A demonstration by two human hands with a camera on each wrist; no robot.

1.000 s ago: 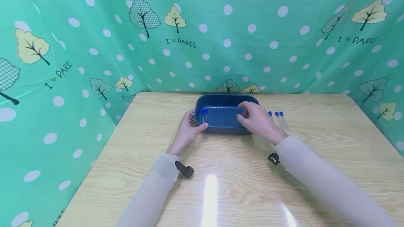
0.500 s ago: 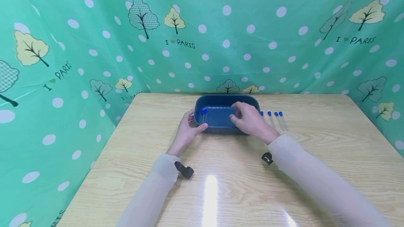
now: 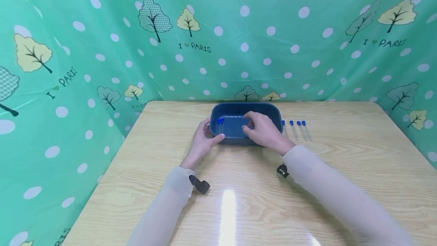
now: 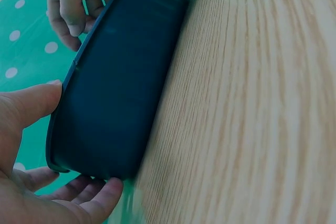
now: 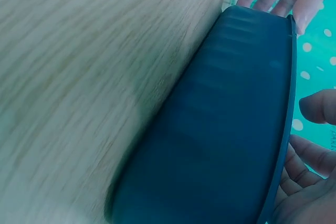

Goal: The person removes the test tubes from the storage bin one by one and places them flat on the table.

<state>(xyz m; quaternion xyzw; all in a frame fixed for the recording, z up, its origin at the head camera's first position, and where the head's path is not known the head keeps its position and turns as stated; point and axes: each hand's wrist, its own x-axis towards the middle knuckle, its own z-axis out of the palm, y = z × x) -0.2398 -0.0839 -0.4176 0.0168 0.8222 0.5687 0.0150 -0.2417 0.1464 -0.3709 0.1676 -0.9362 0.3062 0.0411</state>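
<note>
A dark blue plastic basin [image 3: 239, 127] stands at the back of the table. My left hand [image 3: 201, 142] grips its left end, thumb at the front rim and fingers against the end wall, as the left wrist view also shows [image 4: 79, 198]. Inside the basin, near that hand, two clear tubes with blue caps [image 3: 222, 121] lie side by side. Over the basin's right half is my right hand [image 3: 264, 130], fingers loosely bent and thumb apart from the index finger [image 5: 315, 156]. Nothing shows between them.
Several more blue-capped clear tubes [image 3: 298, 123] lie in a row on the wooden table [image 3: 259, 193], right of the basin. A green dotted cloth [image 3: 246, 48] hangs behind and along the left side. Each wrist bears a black strap mount [image 3: 199, 184].
My right hand has moved left over the basin, uncovering another blue cap by the basin's right end. The left hand and basin have stayed in place.
</note>
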